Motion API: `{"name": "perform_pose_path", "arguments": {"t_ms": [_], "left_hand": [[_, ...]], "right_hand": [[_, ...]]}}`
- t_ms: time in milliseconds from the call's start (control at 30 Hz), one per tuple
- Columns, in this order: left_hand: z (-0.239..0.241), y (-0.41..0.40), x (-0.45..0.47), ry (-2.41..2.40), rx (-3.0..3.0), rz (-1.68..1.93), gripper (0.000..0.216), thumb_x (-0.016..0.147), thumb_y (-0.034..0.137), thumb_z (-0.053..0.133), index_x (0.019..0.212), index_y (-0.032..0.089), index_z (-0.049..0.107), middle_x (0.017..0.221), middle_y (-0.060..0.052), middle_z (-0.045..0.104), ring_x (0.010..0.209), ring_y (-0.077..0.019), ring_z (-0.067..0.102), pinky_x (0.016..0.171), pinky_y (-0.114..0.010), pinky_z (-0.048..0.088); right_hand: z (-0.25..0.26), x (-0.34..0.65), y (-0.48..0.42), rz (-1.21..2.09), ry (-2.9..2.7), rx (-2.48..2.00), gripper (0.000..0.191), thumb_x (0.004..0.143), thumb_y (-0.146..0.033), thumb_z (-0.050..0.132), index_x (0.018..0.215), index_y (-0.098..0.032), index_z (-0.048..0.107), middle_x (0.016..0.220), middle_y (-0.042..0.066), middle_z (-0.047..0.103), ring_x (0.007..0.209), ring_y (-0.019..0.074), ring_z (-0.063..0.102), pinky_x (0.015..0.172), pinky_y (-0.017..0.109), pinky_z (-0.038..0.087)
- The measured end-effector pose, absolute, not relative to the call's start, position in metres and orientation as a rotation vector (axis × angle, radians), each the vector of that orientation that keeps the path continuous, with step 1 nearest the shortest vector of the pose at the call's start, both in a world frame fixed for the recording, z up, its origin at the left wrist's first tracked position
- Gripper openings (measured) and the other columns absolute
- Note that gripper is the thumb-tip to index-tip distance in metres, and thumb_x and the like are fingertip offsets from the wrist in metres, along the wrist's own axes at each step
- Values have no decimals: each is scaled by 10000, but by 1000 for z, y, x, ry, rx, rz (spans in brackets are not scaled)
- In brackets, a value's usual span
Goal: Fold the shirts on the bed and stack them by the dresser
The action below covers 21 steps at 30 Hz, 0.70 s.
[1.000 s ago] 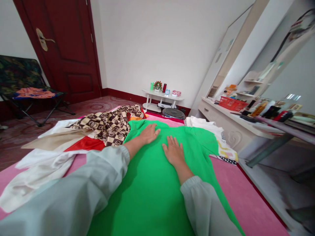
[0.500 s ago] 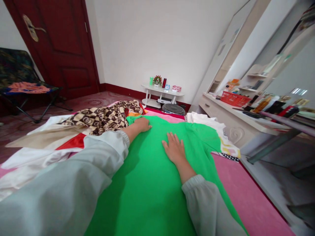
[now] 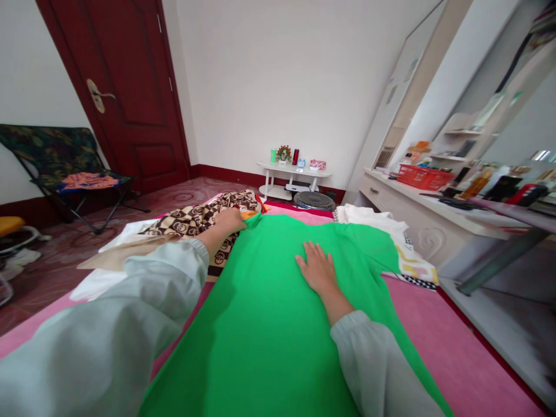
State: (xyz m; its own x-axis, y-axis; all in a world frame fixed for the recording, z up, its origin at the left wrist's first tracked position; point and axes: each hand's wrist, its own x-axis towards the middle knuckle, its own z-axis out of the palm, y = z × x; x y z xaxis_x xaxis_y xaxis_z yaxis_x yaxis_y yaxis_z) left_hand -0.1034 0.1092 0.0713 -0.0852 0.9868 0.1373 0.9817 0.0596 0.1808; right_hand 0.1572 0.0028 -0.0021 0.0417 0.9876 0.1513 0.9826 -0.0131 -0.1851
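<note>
Green garment (image 3: 269, 324), one: lying spread over a pink cover (image 3: 434, 330), filling the middle foreground; its lower end is running out of view, and a short sleeve is reaching out on the right.

Left hand (image 3: 229, 220), one: touching the garment's upper left corner, with a patterned brown cloth (image 3: 186, 220) lying just beside and beneath it. Its fingers are bending inward; whether they are pinching the green fabric, one cannot tell.

Right hand (image 3: 320, 269), one: resting palm down on the upper part of the garment, fingers extending loosely and gripping nothing.

Left of the garment: a beige cloth (image 3: 113, 259) and a white cloth (image 3: 93, 284), both lying near the brown one. Right: a white garment (image 3: 371, 214) with yellow print, lying partly beneath the green sleeve.

Surroundings: a pale desk (image 3: 403, 194) is standing at the right, carrying a red basket (image 3: 423, 176); a folding chair (image 3: 56, 153) is standing at the left, holding an orange cloth (image 3: 89, 180).
</note>
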Motion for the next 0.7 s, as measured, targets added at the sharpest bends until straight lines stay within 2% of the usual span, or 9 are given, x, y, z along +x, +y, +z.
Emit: {"name": "perform_pose_path", "arguments": {"t_ms": [67, 167, 267, 333, 400, 500, 567, 600, 700], "left_hand": [[69, 108, -102, 2226, 2173, 406, 236, 694, 317, 626, 892, 203, 685, 942, -93, 695, 908, -280, 637, 742, -325, 482], [62, 102, -95, 2035, 2400, 474, 210, 756, 199, 506, 887, 194, 670, 960, -88, 681, 936, -252, 620, 780, -318, 468], [55, 90, -81, 1711, 2624, 419, 189, 732, 157, 525, 827, 225, 673, 963, -41, 675, 969, -203, 603, 865, -275, 439], [50, 82, -70, 1541, 2754, 411, 224, 734, 171, 548, 903, 244, 674, 1026, -37, 659, 1031, -201, 578, 933, -282, 410], [47, 75, -62, 1602, 2829, 513, 329, 759, 236, 561, 1082, 229, 626, 1145, -85, 610, 1123, -249, 528, 983, -350, 382], [47, 74, -62, 2106, 2617, 616, 645, 724, 471, 624, 1253, 125, 498, 1213, -204, 548, 1153, -356, 495, 949, -452, 401], [49, 79, -67, 2320, 2353, 498, 819, 646, 624, 641, 1245, 87, 489, 1144, -231, 586, 1077, -383, 550, 880, -459, 444], [50, 82, -71, 2352, 2249, 427, 831, 625, 670, 630, 1214, 95, 515, 1107, -224, 612, 1036, -379, 579, 848, -446, 462], [53, 91, -80, 2347, 2085, 319, 687, 618, 689, 619, 1050, 154, 621, 1051, -184, 665, 989, -358, 621, 792, -396, 485]], "right_hand": [[-2, 157, 3, 40, -2021, -2071, 602, 929, -482, 279, 1449, -182, 318, 1530, 61, 260, 1410, 244, 192, 1123, 494, 158], [-2, 158, 3, 46, -2015, -2058, 600, 927, -482, 286, 1445, -182, 327, 1529, 61, 262, 1408, 248, 194, 1121, 502, 159], [-3, 158, 3, 46, -2006, -2048, 596, 926, -479, 294, 1440, -179, 335, 1526, 62, 270, 1406, 251, 200, 1119, 505, 163], [-2, 158, 2, 50, -2001, -2052, 593, 927, -476, 295, 1439, -180, 338, 1526, 64, 270, 1407, 249, 199, 1119, 503, 161], [-2, 158, 2, 62, -2000, -2061, 595, 926, -477, 294, 1440, -180, 337, 1527, 64, 266, 1408, 248, 198, 1121, 503, 159], [0, 158, 2, 72, -1997, -2062, 594, 925, -478, 296, 1439, -184, 339, 1527, 60, 267, 1408, 247, 200, 1121, 502, 163], [0, 158, 2, 69, -1991, -2055, 591, 924, -477, 303, 1435, -184, 346, 1525, 58, 273, 1407, 248, 205, 1121, 503, 169], [0, 158, 2, 65, -1987, -2053, 590, 924, -475, 305, 1434, -183, 348, 1524, 58, 276, 1406, 249, 208, 1121, 505, 170], [0, 158, 2, 62, -1986, -2044, 591, 923, -472, 311, 1432, -176, 350, 1521, 60, 282, 1405, 250, 212, 1121, 510, 172]]}}
